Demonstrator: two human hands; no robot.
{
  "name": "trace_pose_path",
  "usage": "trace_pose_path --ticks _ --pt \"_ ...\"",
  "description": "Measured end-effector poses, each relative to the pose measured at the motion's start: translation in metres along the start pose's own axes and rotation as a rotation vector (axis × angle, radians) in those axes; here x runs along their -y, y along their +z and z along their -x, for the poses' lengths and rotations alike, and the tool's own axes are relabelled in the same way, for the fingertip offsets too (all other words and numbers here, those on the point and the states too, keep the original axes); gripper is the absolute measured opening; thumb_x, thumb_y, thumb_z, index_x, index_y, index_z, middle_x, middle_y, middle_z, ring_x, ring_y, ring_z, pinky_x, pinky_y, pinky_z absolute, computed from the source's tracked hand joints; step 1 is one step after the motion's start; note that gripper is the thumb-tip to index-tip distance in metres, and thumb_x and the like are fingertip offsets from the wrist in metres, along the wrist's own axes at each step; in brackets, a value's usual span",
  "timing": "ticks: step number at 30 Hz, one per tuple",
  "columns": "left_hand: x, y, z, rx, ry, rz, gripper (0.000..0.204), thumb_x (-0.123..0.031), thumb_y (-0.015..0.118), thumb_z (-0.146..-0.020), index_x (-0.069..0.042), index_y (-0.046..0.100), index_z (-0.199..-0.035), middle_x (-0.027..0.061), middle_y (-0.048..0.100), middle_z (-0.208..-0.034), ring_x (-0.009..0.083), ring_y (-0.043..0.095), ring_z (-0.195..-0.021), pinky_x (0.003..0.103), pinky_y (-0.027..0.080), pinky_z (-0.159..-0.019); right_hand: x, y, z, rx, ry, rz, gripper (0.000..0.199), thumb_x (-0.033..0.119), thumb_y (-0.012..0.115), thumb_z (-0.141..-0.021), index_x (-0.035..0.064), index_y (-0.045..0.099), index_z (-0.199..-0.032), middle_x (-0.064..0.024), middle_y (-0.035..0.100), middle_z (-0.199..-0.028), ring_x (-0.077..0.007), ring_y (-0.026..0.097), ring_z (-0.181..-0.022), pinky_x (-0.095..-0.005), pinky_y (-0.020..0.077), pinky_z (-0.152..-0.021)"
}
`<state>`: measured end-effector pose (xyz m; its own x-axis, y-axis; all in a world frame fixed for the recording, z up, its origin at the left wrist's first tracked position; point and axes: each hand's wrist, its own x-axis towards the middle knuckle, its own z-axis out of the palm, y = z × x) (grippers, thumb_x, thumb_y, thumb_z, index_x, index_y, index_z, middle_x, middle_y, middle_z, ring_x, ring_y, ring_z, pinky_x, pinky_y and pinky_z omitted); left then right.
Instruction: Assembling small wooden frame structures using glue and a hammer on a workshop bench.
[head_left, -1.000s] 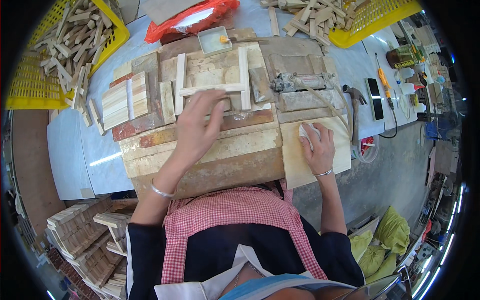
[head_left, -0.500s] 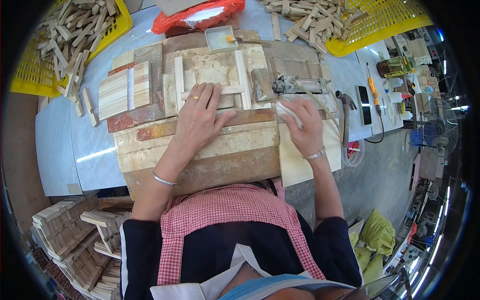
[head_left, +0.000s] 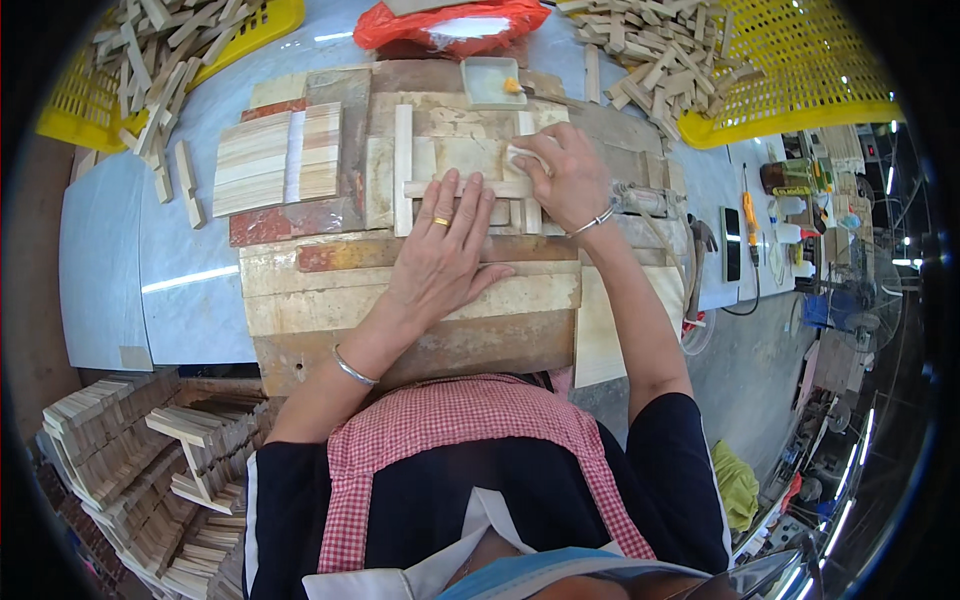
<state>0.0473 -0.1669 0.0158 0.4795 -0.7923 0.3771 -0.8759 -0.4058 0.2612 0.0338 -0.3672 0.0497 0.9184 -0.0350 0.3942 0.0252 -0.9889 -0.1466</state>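
An H-shaped frame of pale wood strips lies on the worn wooden work board. My left hand rests over its crossbar, fingers stretched out flat. At the frame's right upright, close to where the crossbar meets it, my right hand pinches a white cloth against the wood. The hand hides part of that upright. Just right of the right hand is a metal pneumatic cylinder, partly covered by the wrist.
A shallow tray with a yellow-tipped brush sits behind the frame. Striped wood panels lie left. Yellow baskets with wood strips stand at the back. A hammer and a phone are at the right.
My right hand has moved left with the cloth, from beside the cylinder onto the frame's right upright. The left hand stays on the crossbar. The whole view has shifted slightly.
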Motion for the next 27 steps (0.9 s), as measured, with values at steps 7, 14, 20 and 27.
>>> trace_pose_path --ticks 7,14,20,27 --pt "0.004 0.006 0.015 0.089 -0.025 -0.024 0.058 -0.047 0.054 -0.087 0.000 0.057 -0.121 0.0169 0.057 -0.120 0.0347 0.050 -0.117 0.050 0.035 -0.103 0.093 0.034 -0.048 0.180 -0.360 -0.231 0.018 0.020 0.072 -0.071 0.0191 0.069 -0.089 -0.0049 0.057 -0.089 -0.0244 0.056 -0.086 -0.0359 0.0497 -0.070" --pt "-0.008 0.014 0.002 0.041 0.059 -0.128 0.049 -0.043 0.059 -0.081 0.001 0.065 -0.103 0.0165 0.064 -0.102 0.0343 0.054 -0.111 0.051 0.028 -0.108 0.049 0.031 -0.016 0.074 0.004 -0.309 0.029 0.015 0.059 -0.079 0.0099 0.067 -0.106 -0.0150 0.063 -0.109 -0.0343 0.055 -0.106 -0.0438 0.0436 -0.092" --pt "-0.008 0.023 0.011 -0.205 -0.006 -0.028 0.091 -0.057 0.062 -0.074 0.012 0.043 -0.129 0.0270 0.040 -0.136 0.0441 0.033 -0.130 0.051 0.021 -0.112 -0.055 -0.059 0.111 -0.186 0.239 -0.097 0.027 0.015 0.058 -0.092 -0.0005 0.062 -0.114 -0.0165 0.063 -0.110 -0.0330 0.058 -0.101 -0.0401 0.0436 -0.091" --pt "0.002 0.014 0.003 -0.184 0.042 -0.102 0.085 -0.059 0.059 -0.077 0.012 0.047 -0.124 0.0259 0.043 -0.132 0.0432 0.037 -0.126 0.050 0.025 -0.109 -0.077 -0.055 0.220 -0.006 0.420 -0.010 0.031 0.021 0.055 -0.094 -0.0022 0.061 -0.114 -0.0185 0.064 -0.110 -0.0332 0.059 -0.103 -0.0391 0.0445 -0.092"
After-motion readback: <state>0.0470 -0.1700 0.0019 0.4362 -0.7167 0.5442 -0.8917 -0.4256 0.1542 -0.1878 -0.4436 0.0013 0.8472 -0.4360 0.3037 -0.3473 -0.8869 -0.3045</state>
